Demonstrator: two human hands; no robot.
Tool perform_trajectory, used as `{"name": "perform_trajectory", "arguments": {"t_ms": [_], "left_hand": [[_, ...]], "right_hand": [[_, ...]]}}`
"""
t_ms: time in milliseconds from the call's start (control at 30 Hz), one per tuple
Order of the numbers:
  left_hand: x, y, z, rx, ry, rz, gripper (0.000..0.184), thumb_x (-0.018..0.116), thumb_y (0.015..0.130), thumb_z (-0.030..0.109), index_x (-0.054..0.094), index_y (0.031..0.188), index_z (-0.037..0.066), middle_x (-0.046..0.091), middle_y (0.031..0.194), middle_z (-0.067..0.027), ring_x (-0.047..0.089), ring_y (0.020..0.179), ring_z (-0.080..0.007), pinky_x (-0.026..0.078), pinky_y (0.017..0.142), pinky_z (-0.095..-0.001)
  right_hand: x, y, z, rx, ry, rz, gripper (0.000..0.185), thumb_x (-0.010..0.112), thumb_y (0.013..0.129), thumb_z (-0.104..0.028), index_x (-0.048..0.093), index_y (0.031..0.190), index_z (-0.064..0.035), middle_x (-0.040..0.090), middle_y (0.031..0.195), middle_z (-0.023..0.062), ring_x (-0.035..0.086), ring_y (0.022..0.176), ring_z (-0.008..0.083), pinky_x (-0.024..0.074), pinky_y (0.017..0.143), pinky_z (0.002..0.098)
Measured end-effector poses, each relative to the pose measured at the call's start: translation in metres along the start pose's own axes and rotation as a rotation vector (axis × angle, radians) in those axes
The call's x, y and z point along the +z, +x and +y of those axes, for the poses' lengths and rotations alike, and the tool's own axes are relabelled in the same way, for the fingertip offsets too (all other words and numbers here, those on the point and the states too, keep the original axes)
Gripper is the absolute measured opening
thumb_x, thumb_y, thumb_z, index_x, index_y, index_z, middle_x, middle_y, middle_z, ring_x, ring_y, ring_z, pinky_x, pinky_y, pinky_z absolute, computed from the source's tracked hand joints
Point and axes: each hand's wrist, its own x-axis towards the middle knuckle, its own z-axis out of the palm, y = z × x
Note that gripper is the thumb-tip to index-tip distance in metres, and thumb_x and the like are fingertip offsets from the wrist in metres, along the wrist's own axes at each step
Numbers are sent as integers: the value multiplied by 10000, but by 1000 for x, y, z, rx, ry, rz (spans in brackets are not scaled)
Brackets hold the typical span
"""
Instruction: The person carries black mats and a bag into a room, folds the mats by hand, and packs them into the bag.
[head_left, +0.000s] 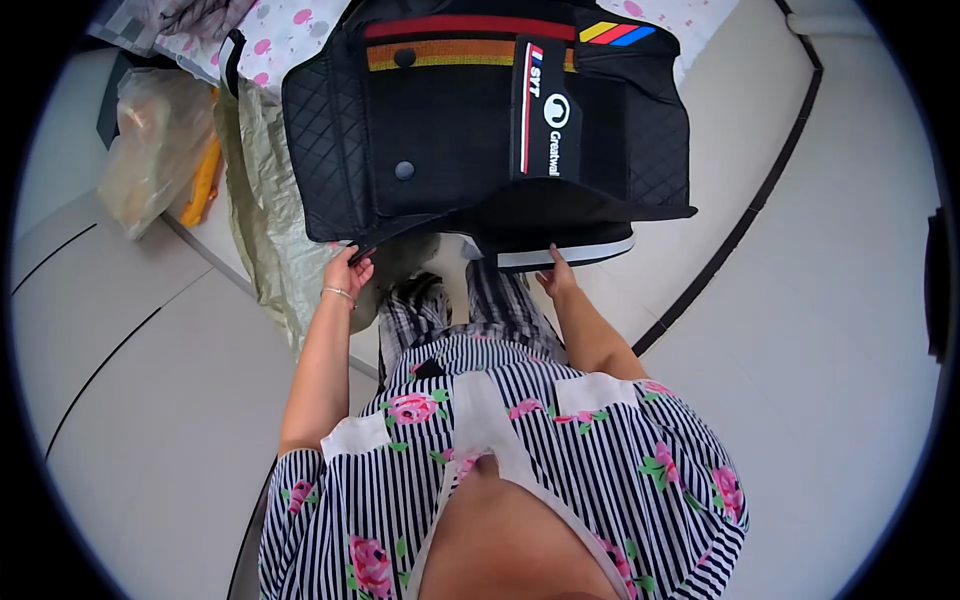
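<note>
A black car floor mat (450,130) with quilted sides, red and orange stripes, two round studs and a "Greatwall" label (545,110) is in front of me, its far part over a dotted cloth. My left hand (348,270) pinches its near left edge. Under the near right edge, my right hand (556,274) grips a curved dark flap with a white strip (570,254). The mat's near edge sags between my hands, and its underside is mostly hidden.
Beneath the mat's far side lies a white cloth with pink dots (275,45). A crumpled greenish woven sack (265,220) hangs at the left. Beyond it are a clear plastic bag (150,150) and a yellow item (203,185). A black strip (745,225) runs along the pale floor at right.
</note>
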Motion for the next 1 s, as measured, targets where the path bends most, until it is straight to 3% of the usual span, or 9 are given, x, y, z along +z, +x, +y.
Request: {"name": "perform_trajectory", "arguments": {"t_ms": [100,167,267,400,533,633,733,833,1000], "left_hand": [[4,-13,-1,60,152,69,213,505,880,193,567,1024,48,665,973,-114,573,704,-131,518,699,-332],[14,-30,4,135,341,148,296,474,883,216,561,1088,21,635,1065,-148,591,831,-175,491,813,-367],[-23,32,-29,734,632,417,442,470,860,233,492,1224,-17,573,1187,-181,561,1022,-230,415,930,-372],[23,-30,10,1206,906,258,386,401,895,214,575,1172,10,525,1239,-202,486,1147,-302,335,1009,-348],[65,-73,7,850,599,-231,502,532,866,343,502,1268,43,554,1188,-178,471,1169,-309,302,1041,-403],[83,-85,5,1367,1127,-56,922,664,692,536,317,1398,54,330,1413,-180,282,1310,-375,143,1075,-559],[110,-109,-9,1598,1249,-54,1091,613,637,698,266,1414,15,286,1434,-212,203,1357,-391,92,1086,-555],[147,-109,-27,1407,1455,-342,1150,705,591,624,229,1402,-38,301,1434,-180,196,1368,-354,88,1094,-553],[190,-60,4,1518,1202,-12,626,768,636,286,511,1167,73,605,951,-108,569,938,-294,408,904,-429]], "right_hand": [[11,-6,4,-63,282,170,205,619,876,-236,579,1015,-91,621,922,38,606,788,201,524,688,344],[-2,-49,-5,-87,259,40,237,623,867,-223,566,1036,-68,617,928,62,615,766,209,543,656,332],[-34,-100,-14,-80,85,-131,226,614,866,-203,560,1021,-49,607,908,77,614,723,198,554,649,312],[-69,-187,-14,70,11,-141,180,592,868,-164,560,982,-28,621,910,95,617,691,206,551,652,298],[-91,-211,-35,135,195,-173,121,583,857,-127,570,928,-30,637,827,98,626,677,210,559,649,311],[-66,-220,-80,73,303,-219,88,604,840,-106,568,886,-41,652,814,110,657,724,225,568,656,324],[-27,-225,-141,-17,266,-351,101,605,847,-111,572,906,-36,663,851,125,672,788,242,583,676,325],[32,-235,-205,-167,272,-388,130,603,855,-115,566,944,-28,660,895,139,670,832,252,587,712,322],[128,-226,-273,-394,180,-460,221,583,876,-152,548,1035,-4,650,981,174,656,910,269,564,712,320]]}}
